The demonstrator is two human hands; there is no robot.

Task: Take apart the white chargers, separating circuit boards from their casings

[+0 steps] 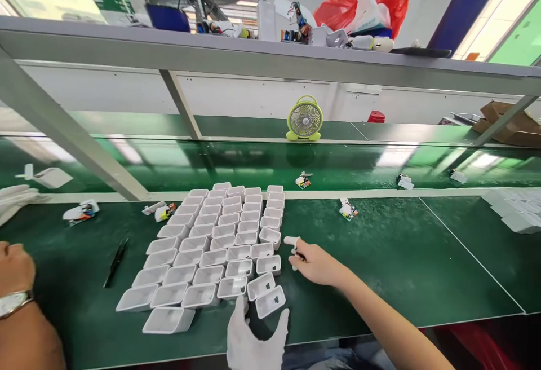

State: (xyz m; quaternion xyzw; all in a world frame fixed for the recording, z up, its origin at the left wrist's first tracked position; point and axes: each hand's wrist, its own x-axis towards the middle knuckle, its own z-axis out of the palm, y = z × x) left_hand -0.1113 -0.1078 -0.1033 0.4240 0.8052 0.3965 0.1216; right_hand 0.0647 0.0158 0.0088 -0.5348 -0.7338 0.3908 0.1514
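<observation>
Several rows of white open-topped plastic housings [220,234] stand packed together on the green bench mat [380,257]. My left hand [253,339], in a white glove, is at the bench's near edge with thumb and fingers apart. It holds nothing, and its fingertips are just below two loose housings [267,296]. My right hand [315,264] reaches in from the lower right to the block's right side. Its index finger wears a white cot and points out. The other fingers curl around a small dark thing I cannot make out.
A co-worker's forearm with a wristwatch [12,302] rests at the left edge. Black tweezers [115,263] lie left of the housings. Small circuit boards [348,210] are scattered on the mat and the green belt [253,161]. A green fan [304,119] stands behind it. More white parts [513,212] lie at right.
</observation>
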